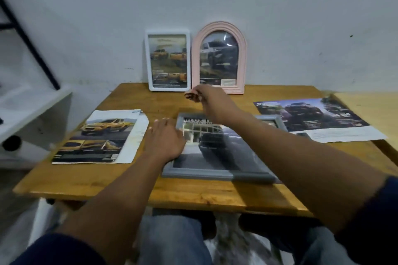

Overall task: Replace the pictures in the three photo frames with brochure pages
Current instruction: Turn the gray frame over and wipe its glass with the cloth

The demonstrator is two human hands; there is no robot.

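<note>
A grey photo frame [215, 173] lies flat mid-table with a dark-truck brochure page [217, 148] on it. Its far right corner [277, 121] shows past my right forearm. My left hand [163, 140] rests on the frame's left edge, fingers straight. My right hand [204, 98] hovers over the frame's far end, near the foot of the pink frame, blurred, fingers curled, with nothing seen in them. A white rectangular frame [168, 33] and a pink arched frame [242, 49] stand against the wall, both showing truck pictures.
A brochure page with yellow trucks [97, 137] lies at the table's left. A larger dark brochure sheet [318, 118] lies at the right. The wooden table [193, 193] meets a paler surface [366, 109] at the right. A white shelf [32, 109] stands left.
</note>
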